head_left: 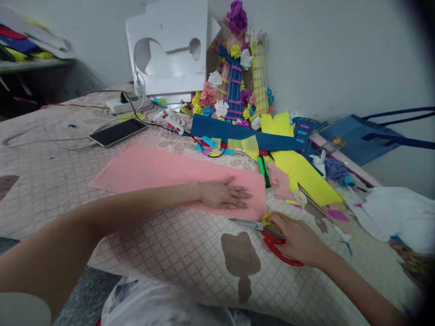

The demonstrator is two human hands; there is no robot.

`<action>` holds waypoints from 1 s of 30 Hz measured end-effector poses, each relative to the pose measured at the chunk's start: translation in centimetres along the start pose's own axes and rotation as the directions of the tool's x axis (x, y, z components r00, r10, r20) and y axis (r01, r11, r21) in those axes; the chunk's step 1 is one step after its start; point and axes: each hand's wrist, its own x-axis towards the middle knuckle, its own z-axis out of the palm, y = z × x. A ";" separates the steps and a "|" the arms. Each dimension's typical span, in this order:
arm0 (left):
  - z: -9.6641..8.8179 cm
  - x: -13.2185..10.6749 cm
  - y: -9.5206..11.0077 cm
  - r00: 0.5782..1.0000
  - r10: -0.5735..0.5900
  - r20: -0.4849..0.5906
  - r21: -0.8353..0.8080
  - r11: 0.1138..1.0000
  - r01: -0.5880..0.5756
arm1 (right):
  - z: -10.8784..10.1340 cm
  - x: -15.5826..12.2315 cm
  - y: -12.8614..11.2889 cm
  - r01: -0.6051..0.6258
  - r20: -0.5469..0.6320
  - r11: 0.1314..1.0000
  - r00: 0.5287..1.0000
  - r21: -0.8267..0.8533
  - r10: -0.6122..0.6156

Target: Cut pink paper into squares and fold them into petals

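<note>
A long pink paper sheet lies on the quilted bed cover. My left hand rests flat on the sheet's right end, fingers stretched out together. Just below the sheet's right corner, my right hand is closed around the red handles of a pair of scissors. The steel blades point left along the cover, near the sheet's lower edge, and look shut.
Yellow paper, a blue strip and a green marker lie behind the sheet. A paper-flower craft leans on the wall. A phone, power strip, glue gun, blue bag and white cloth surround.
</note>
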 end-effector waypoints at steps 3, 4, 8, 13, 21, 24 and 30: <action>0.0 0.0 0.0 1.000 -0.001 0.008 0.007 1.000 0.001 | 0.1 -0.2 0.3 -0.009 0.022 0.999 1.000 -0.044 0.010; 0.0 0.0 0.0 1.000 -0.007 0.019 0.008 1.000 0.007 | 0.1 -0.2 0.4 -0.009 0.030 0.998 0.999 -0.058 0.011; 0.0 0.1 0.0 0.998 -0.032 0.059 0.005 0.999 0.032 | 0.1 -0.4 0.3 -0.012 0.005 0.999 1.000 -0.049 0.013; -0.8 -0.3 0.0 0.999 -0.010 0.036 0.021 1.000 0.009 | -0.1 -0.3 -0.4 -0.005 -0.002 1.000 1.000 0.010 0.005; -1.1 -2.0 -0.2 0.998 -0.038 0.046 0.035 0.999 0.036 | -0.2 0.2 -1.1 -0.023 -0.024 1.000 0.999 0.001 0.023; -0.7 -2.1 -0.2 0.999 -0.030 0.037 0.004 1.000 0.030 | 0.0 0.5 -1.3 -0.027 -0.016 0.999 1.000 -0.017 0.027; -0.5 -2.1 -0.4 1.000 -0.017 0.022 0.028 0.999 0.017 | 0.4 0.5 -1.0 0.013 -0.059 0.999 0.998 -0.048 -0.016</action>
